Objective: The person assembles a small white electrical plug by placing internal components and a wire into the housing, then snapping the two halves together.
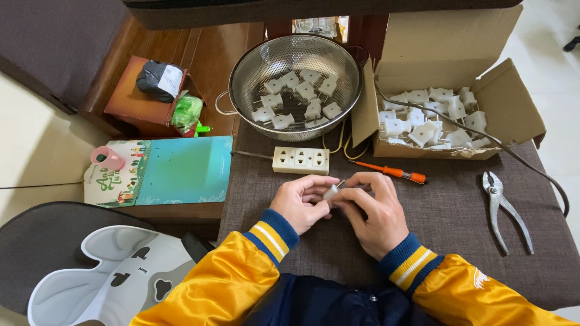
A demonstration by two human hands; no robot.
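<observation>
Both hands, left hand and right hand, pinch a small white plug, seemingly by its body; steady fingers should keep its prongs straight

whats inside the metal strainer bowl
The round steel mesh colander holds about ten small white plastic plug pieces with metal prongs, lying loose on its bottom. Whatever lies beneath the pieces is hidden.
</observation>
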